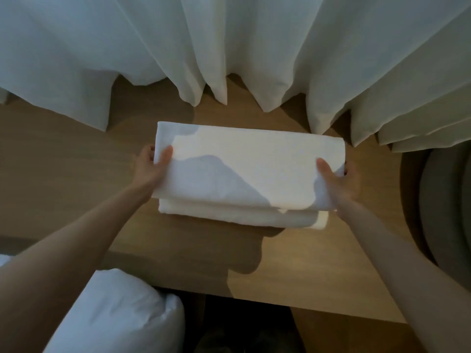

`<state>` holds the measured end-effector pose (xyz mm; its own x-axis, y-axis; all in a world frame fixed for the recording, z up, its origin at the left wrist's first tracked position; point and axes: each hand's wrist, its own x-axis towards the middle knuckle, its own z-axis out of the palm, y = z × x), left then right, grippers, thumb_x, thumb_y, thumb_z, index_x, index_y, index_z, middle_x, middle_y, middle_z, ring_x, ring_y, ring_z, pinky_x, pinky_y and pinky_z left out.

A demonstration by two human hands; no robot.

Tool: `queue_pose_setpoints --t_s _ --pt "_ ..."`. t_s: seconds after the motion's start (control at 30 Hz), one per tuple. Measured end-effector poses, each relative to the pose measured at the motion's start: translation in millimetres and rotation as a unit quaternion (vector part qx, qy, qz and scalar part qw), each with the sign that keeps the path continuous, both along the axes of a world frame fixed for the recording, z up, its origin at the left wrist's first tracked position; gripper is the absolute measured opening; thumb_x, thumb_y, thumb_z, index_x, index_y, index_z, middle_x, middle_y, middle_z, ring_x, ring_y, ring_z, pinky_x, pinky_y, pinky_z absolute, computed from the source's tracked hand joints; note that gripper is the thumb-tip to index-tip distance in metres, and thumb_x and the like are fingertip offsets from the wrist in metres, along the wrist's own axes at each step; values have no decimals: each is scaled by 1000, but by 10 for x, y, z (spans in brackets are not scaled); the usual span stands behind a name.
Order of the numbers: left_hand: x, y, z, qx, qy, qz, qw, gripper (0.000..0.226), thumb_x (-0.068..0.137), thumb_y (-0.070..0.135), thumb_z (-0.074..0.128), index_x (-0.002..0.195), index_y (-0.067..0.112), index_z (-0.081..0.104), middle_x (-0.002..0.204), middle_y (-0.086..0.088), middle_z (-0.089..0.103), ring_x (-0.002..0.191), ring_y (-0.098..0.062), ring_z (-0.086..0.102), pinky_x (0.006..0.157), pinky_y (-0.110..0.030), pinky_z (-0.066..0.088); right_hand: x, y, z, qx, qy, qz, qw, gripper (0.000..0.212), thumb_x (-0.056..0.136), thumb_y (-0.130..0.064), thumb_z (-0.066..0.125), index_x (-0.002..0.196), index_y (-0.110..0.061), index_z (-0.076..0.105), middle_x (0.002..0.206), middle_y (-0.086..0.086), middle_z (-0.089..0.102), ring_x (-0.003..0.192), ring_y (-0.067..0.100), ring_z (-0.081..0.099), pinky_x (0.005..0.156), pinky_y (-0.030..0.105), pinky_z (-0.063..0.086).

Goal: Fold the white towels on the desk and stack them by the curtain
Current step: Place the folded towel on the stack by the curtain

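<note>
While my left hand [149, 169] and right hand [341, 180] clamp the ends of one folded towel [244, 169], a second towel [229, 215] lies beneath it on the bench [76, 161], near the curtain [229, 47].

Wooden desk [63, 179], light brown, flat top, its near edge running across the bottom of the view. A folded white bottom towel [229, 218] lies flat directly on it, mid-desk, long side left to right. A top towel [249, 161] covers most of it. The curtain [229, 47] hem reaches the desk's far side; whether it touches is unclear.
</note>
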<state>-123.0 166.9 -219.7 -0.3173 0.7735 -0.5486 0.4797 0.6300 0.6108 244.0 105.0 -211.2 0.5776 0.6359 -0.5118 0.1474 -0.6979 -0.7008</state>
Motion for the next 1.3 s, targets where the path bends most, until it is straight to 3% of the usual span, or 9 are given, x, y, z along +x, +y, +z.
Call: queue_pose_setpoints --t_s 0.07,0.13,0.23,0.37,0.5,0.7,0.97,1.17,1.3 --pt "-25 -63 -24 2 19 -38 999 59 82 62 58 112 12 51 122 -10 54 113 -28 54 94 -48 48 -5 -107 -47 -4 -15 0 1000 42 82 -45 69 112 -23 50 110 -4 52 100 15 52 76 27 43" --pt "-32 -181 1 31 -1 -54 998 65 77 61 61 114 8 57 116 -10 60 108 -26 58 90 -46 51 -16 -210 -39 6 -65 9 998 38 82 -46 68 103 -19 51 111 0 47 98 15 48 76 27 41" --pt "-19 -389 57 85 -41 -45 995 36 88 43 62 109 14 56 97 7 61 90 -12 61 67 -20 51 -63 -355 46 58 -115 42 991 29 88 -39 63 94 -14 49 100 -2 44 92 15 46 73 25 39" --pt "-5 -404 142 136 -46 -69 987 9 96 39 51 102 34 47 93 17 53 82 4 56 70 -23 48 -158 -402 214 120 -89 75 986 20 96 -33 52 103 -17 43 89 -17 48 80 1 52 68 17 43" --pt "6 -286 210 140 -39 -99 984 29 92 51 45 108 27 42 95 18 51 86 -8 58 69 -32 51 -181 -379 306 147 -113 70 980 20 98 -35 47 110 -21 39 94 -21 49 84 -10 55 71 20 48" --pt "-17 -357 -9 89 -41 -64 993 21 97 41 49 111 28 42 101 15 54 92 -10 56 76 -30 45 -150 -462 131 79 -159 127 976 28 99 -38 43 113 -14 40 100 -2 50 91 20 57 73 38 51" --pt "13 -333 -59 74 -37 -50 995 38 96 45 47 120 16 45 111 2 54 95 -14 56 75 -30 45 -37 -266 76 -37 41 -7 998 40 90 -47 56 116 -18 48 103 -7 53 91 10 53 62 17 41" --pt "32 -393 -80 92 -20 -40 995 27 97 48 42 112 26 39 98 12 52 86 -2 53 66 -23 43 -131 -252 264 153 -35 63 986 27 97 -43 47 119 -28 45 108 -14 57 94 -1 60 69 14 54" --pt "47 -373 -104 66 -19 -23 997 40 97 48 42 123 19 43 109 5 51 88 -8 53 69 -25 42 -149 -325 48 82 -64 40 994 22 101 -33 43 111 -14 49 95 -8 53 87 7 54 74 26 43"
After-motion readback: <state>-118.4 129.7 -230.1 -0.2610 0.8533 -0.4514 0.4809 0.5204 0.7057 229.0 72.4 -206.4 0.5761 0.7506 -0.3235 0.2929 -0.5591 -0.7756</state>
